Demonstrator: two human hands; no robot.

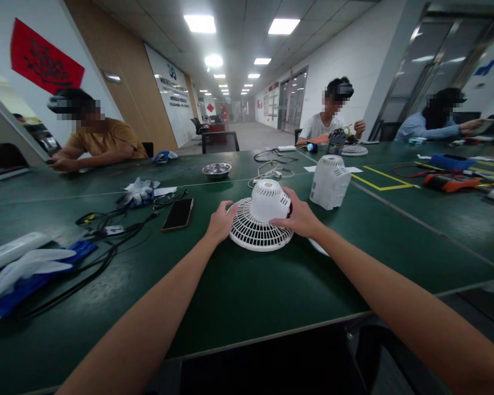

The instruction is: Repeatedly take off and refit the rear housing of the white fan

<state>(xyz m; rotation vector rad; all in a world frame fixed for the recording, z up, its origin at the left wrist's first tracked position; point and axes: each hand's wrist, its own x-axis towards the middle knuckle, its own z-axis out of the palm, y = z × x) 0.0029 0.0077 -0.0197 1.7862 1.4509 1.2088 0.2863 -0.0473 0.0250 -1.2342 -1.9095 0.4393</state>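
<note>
A white fan head (260,219) lies face down on the green table (251,291), its round grille flat and its domed motor housing pointing up. My left hand (220,220) grips the grille's left rim with curled fingers. My right hand (297,215) wraps round the right side of the motor housing. A second white housing part (330,181) stands upright just behind and to the right, apart from both hands.
A black phone (178,214), tangled cables (102,230), gloves (139,192) and a steel bowl (216,170) lie to the left and behind. Three other people sit at the table's far side. Orange and blue tools (450,182) lie at the right. The table edge is near me.
</note>
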